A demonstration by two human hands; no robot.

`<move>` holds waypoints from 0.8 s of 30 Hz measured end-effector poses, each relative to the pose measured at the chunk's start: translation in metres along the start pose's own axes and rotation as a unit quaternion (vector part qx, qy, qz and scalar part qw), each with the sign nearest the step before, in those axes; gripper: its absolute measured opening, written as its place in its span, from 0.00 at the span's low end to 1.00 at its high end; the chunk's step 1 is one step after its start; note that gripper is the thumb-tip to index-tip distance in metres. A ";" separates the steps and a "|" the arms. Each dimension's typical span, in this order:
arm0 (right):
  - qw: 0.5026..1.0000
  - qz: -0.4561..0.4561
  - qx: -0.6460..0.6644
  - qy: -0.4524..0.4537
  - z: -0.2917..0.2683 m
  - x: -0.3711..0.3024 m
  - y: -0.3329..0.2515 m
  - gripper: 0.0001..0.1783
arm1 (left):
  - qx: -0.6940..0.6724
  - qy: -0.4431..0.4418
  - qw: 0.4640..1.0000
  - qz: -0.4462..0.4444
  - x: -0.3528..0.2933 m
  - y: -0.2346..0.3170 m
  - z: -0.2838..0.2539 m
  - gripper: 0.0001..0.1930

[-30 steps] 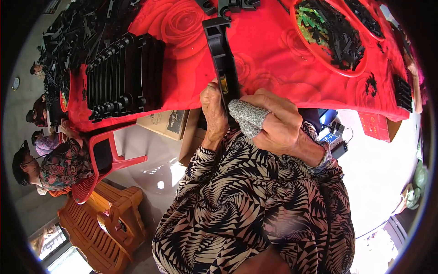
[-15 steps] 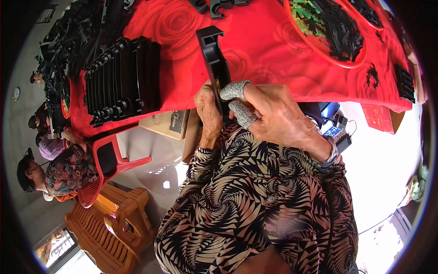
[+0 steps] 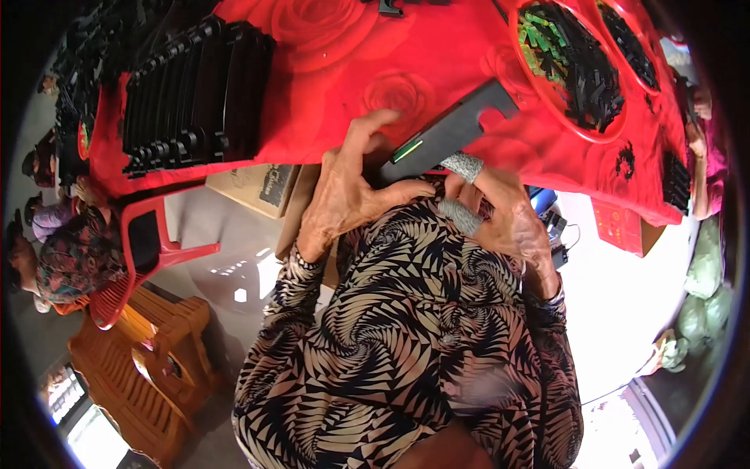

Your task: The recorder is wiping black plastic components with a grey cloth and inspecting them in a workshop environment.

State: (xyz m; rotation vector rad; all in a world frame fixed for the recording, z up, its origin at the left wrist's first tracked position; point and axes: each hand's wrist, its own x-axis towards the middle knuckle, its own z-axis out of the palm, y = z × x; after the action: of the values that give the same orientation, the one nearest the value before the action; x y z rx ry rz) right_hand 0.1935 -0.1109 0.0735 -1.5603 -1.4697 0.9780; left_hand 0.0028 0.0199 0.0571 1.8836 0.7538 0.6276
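Observation:
A long black plastic part (image 3: 453,125) with a notch near its far end and a small yellow-green strip (image 3: 408,151) set in its face slants over the table's near edge. My right hand (image 3: 512,215) grips its near side, with grey fabric covers (image 3: 462,219) on the thumb and a finger; some fingers are hidden. My left hand (image 3: 348,187) is open at the part's lower left end, thumb and index finger spread wide around that end. Whether the left fingers touch it, I cannot tell.
A row of stacked black parts (image 3: 195,94) stands left on the red tablecloth (image 3: 320,117). Right, a red-rimmed basket (image 3: 617,129) holds black and green pieces. Beneath are a cardboard box (image 3: 254,187) and red box (image 3: 625,227). A person (image 3: 74,254) sits left by a red chair (image 3: 168,254).
The black part has turned from upright to slanting right, its broad face now showing. My left hand has opened from its grip on it. The whole view has shifted slightly.

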 end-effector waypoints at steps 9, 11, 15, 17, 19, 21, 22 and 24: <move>0.872 0.154 0.465 -0.011 -0.007 -0.017 0.007 0.31 | 0.099 0.039 0.982 0.155 -0.003 0.003 0.004 0.36; 0.903 0.164 0.397 -0.009 -0.007 -0.017 0.015 0.31 | 0.084 0.019 0.984 0.158 -0.005 0.003 0.006 0.26; 0.940 0.094 0.325 -0.041 -0.005 -0.017 0.016 0.27 | 0.039 -0.017 0.991 0.131 -0.008 0.006 0.003 0.24; 0.932 0.108 0.336 -0.079 -0.007 -0.015 0.012 0.25 | 0.019 -0.026 0.992 0.124 -0.009 0.003 0.005 0.23; 0.924 0.174 0.339 -0.033 0.003 -0.015 -0.004 0.24 | 0.005 -0.047 0.991 0.125 -0.008 -0.001 0.008 0.22; 0.936 0.204 0.284 -0.039 0.003 -0.014 -0.002 0.20 | 0.034 -0.058 0.993 0.100 -0.007 0.000 0.007 0.21; 0.936 0.207 0.283 -0.040 0.004 -0.013 -0.001 0.20 | 0.031 -0.057 0.993 0.099 -0.007 0.001 0.007 0.21; 0.925 0.168 0.342 -0.020 0.007 -0.012 -0.002 0.16 | 0.040 -0.073 0.993 0.078 -0.007 0.003 0.006 0.20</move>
State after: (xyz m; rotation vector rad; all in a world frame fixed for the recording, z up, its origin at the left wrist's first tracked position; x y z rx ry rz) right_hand 0.1859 -0.1230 0.0730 -1.2746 -0.7461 1.5276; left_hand 0.0031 0.0107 0.0568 2.0517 0.5477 0.5573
